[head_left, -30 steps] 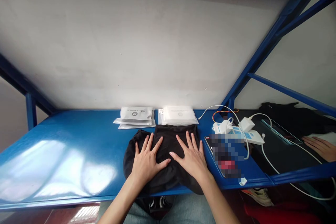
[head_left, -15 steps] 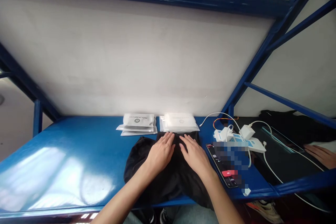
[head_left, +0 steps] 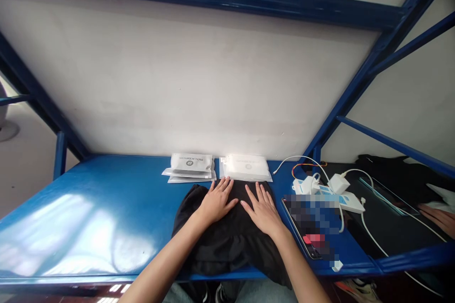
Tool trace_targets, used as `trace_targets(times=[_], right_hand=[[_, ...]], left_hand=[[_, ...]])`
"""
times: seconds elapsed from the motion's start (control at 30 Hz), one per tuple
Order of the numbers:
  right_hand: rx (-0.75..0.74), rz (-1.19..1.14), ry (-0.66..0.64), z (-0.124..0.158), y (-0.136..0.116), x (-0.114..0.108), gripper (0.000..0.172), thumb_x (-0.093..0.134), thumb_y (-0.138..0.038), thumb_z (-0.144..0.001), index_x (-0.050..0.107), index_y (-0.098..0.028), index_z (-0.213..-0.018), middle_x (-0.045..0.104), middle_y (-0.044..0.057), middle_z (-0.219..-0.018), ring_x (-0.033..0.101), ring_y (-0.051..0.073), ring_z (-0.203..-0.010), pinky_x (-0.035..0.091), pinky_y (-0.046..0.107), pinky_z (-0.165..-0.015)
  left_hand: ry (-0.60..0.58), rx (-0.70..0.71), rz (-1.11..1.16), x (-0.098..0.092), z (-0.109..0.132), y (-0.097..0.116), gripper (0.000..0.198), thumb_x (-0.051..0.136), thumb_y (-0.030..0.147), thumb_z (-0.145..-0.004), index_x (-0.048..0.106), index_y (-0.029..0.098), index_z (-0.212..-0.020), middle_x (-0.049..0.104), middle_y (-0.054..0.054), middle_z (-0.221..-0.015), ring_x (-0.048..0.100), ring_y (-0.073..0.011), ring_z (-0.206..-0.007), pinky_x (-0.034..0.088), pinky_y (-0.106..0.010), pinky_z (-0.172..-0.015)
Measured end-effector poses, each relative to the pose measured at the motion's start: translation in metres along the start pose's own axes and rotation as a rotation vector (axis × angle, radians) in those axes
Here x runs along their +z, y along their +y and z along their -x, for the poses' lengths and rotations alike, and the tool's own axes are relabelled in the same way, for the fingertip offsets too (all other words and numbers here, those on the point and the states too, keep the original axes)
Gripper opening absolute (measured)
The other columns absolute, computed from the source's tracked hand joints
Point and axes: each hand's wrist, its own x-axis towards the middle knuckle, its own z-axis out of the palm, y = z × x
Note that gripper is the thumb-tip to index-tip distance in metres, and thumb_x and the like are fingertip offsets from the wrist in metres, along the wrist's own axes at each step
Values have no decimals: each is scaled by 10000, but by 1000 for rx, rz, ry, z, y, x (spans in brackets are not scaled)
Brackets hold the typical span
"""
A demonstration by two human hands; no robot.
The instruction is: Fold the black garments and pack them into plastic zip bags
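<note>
A black garment (head_left: 227, 241) lies bunched on the blue shelf (head_left: 106, 208) in front of me, its near edge hanging over the front rim. My left hand (head_left: 215, 201) lies flat on its far part, fingers stretched out and open. Beside it my right hand (head_left: 263, 208) also presses flat on the cloth, fingers spread. Neither hand holds anything. Just beyond my fingertips lie two stacks of clear plastic bags: one with a round logo (head_left: 190, 166) and one plainer (head_left: 246, 166).
A phone (head_left: 307, 225) lies right of the garment. Behind it sit a white power strip (head_left: 341, 196) with chargers and trailing cables. Another person's hand (head_left: 441, 218) rests at the far right on a dark surface. Blue frame bars run overhead and diagonally on the right.
Both hands have slid from the near middle of the garment toward its far edge and closer together. The camera has tilted up a little.
</note>
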Motion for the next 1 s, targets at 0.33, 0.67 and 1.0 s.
trace_targets(times=[0.33, 0.67, 1.0], right_hand=[[-71, -119, -43, -34, -14, -68, 378, 587, -423, -968, 696, -257, -1290, 714, 144, -1299, 673, 322, -1199, 500, 438, -980], [-306, -326, 145, -104, -99, -12, 169, 628, -251, -948, 707, -269, -1097, 720, 7, -943, 682, 185, -882, 493, 257, -762], [-326, -417, 236, -103, -91, 7, 149, 596, -283, -990, 736, -285, -1041, 725, -3, -1020, 673, 162, -846, 478, 247, -758]], left_hand=[[181, -1, -38, -70, 0, -128, 215, 763, 348, -877, 802, 280, -1078, 696, -89, -1351, 579, -347, -1327, 447, -513, -1118], [228, 111, -46, -47, 1, -127, 176, 656, 356, -977, 800, 311, -1069, 742, -57, -1220, 605, -270, -1219, 424, -464, -1082], [271, 151, 23, -39, -1, -124, 165, 661, 350, -980, 771, 261, -1064, 740, -67, -1211, 608, -256, -1202, 450, -418, -1028]])
